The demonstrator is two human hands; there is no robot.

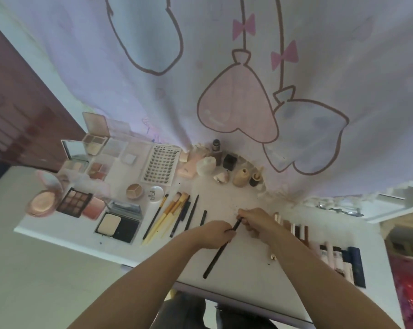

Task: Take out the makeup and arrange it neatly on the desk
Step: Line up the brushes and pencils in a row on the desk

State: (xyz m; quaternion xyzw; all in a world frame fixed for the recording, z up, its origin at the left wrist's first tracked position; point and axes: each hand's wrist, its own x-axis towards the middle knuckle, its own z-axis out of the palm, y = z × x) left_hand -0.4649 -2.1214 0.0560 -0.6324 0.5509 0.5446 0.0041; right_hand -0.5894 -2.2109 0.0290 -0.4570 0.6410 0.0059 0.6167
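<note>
A long black pencil (216, 257) lies slanted over the white desk (246, 279), and both hands grip it near its top. My left hand (216, 233) pinches it around the middle; my right hand (254, 220) closes over its upper end. To the left lies a row of brushes and pencils (170, 214). Open palettes and compacts (82, 200) fill the desk's left part, with a lash tray (160, 166) behind them. A row of lipsticks and tubes (329, 255) runs along the right, partly hidden by my right forearm.
Small bottles and jars (229, 167) stand at the back of the desk against a pale curtain with balloon drawings (236, 103). A dark brown door (17, 110) is on the left. The desk's front edge runs diagonally from left to lower right.
</note>
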